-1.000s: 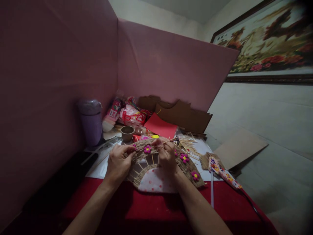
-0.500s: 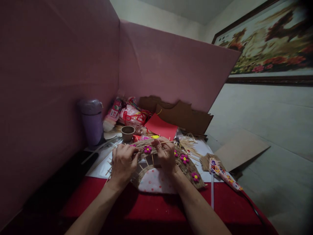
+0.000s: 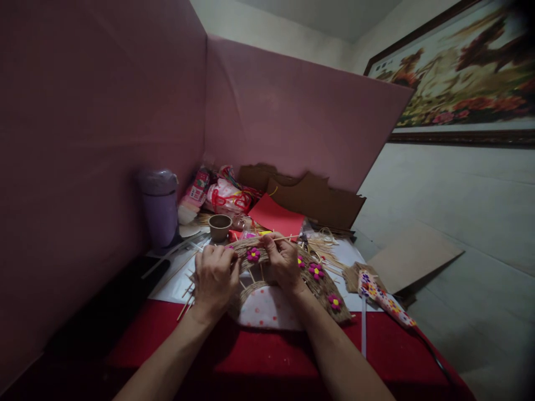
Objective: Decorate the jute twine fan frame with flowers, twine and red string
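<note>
A fan-shaped twine weaving (image 3: 324,292) on thin wooden sticks stands in front of me, with magenta felt flowers (image 3: 316,271) that have yellow centres. Its lower middle is a white half-round patch (image 3: 267,309) with red dots. At the weaving's left part, my left hand (image 3: 215,281) is closed, fingers bent over the twine band. My right hand (image 3: 284,262) is closed at the top edge, pinching a thin stick (image 3: 288,238) between thumb and fingers. Both hands hide parts of the weaving.
On the right lies a flower-patterned glue gun (image 3: 387,298) with a glue stick and cord. Behind are a small brown cup (image 3: 219,227), red paper (image 3: 278,216) and torn cardboard (image 3: 317,203). A purple tumbler (image 3: 159,211) stands left, by the pink partition (image 3: 292,111).
The view has shifted very slightly. My left hand has turned a little at the twine band, and stick ends below it show more. My right hand keeps its pinch on the thin stick.
</note>
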`<state>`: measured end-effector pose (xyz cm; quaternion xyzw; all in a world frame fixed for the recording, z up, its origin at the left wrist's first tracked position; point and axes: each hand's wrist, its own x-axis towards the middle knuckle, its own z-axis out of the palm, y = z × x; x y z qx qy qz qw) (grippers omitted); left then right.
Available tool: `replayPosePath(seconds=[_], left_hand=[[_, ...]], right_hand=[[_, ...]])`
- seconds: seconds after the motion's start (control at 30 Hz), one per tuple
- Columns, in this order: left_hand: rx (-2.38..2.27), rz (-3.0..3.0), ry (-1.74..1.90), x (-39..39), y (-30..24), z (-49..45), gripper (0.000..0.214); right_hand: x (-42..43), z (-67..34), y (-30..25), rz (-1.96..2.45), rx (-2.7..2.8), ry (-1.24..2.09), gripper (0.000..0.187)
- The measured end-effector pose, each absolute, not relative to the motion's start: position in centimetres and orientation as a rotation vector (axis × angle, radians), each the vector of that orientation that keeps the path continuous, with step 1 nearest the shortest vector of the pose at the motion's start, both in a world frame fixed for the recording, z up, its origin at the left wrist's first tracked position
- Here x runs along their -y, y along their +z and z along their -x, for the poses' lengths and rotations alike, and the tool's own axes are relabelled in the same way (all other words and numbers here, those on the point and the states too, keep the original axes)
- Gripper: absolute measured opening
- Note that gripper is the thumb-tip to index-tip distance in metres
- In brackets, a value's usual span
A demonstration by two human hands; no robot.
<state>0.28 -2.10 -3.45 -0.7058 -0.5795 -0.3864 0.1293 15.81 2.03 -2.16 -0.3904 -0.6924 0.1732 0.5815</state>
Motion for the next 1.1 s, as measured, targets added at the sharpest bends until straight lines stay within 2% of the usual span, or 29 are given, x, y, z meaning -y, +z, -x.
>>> replayPosePath(seconds=[0.1,0.3,0.47,0.6,0.73,0.87,1.1], left_hand=[[1.686,2.009,-1.121,2.2,-3.4,-0.6,0.008],[1.63,1.959,-1.204,1.9,-3.5,-0.6,0.007],[1.564,1.969,-1.195,1.9,-3.4,-0.5,0.015],[1.541,2.01,-1.028,2.2,-3.2,-0.5,0.026],[1.585,2.001,-0.942,2.3,-3.1,-0.6,0.02],[1.603,2.012,-0.916,2.3,-3.0,-0.7,0.018],[1.582,2.062,-0.901,2.6,-2.7,-0.7,0.016]], right_hand=[[-2.3,-15.9,-2.4,0.908,1.517,0.467,0.03],[-1.8,-16.1,-1.6,0.957,1.431,0.33,0.034],[-1.4,-16.9,-0.7,1.003,1.469,0.197,0.025],[-0.8,-17.2,0.2,1.082,1.557,0.331,0.036],[0.5,-17.1,0.8,1.125,1.679,0.34,0.028],[1.3,-17.3,0.6,1.066,1.665,0.461,0.03],[0.7,-17.6,0.4,0.752,1.482,0.91,0.026]])
